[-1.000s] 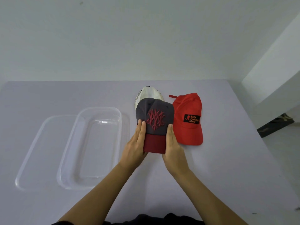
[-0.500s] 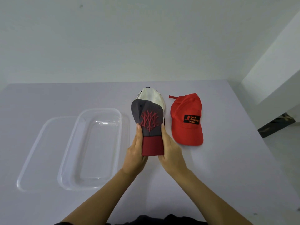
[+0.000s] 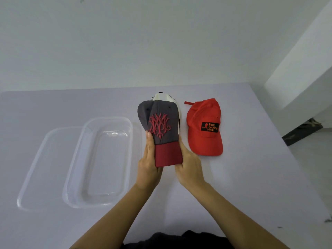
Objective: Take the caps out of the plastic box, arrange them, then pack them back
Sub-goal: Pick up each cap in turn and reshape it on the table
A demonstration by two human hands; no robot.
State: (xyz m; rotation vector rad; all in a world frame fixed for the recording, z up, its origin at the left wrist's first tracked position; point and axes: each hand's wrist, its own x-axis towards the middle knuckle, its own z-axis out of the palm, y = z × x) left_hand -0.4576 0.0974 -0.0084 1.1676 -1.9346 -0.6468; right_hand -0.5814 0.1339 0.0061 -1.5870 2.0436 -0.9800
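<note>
I hold a grey cap (image 3: 160, 123) with a dark red brim and red embroidered emblem between both hands, lifted above the table. My left hand (image 3: 148, 164) presses its left side and my right hand (image 3: 188, 164) its right side, squeezing the brim narrow. A white cap (image 3: 164, 96) lies on the table behind it, mostly hidden. A red cap (image 3: 204, 126) with a black patch lies flat to the right. The clear plastic box (image 3: 79, 159) stands empty to the left.
The box's clear lid (image 3: 36, 168) lies flat under or beside the box on its left. The pale table (image 3: 251, 177) ends at the right, where a wall corner and floor show. A white wall runs behind the table.
The grey cap has been squeezed narrower between my hands and lifted, shifting slightly left over the white cap. The red cap and box have not moved.
</note>
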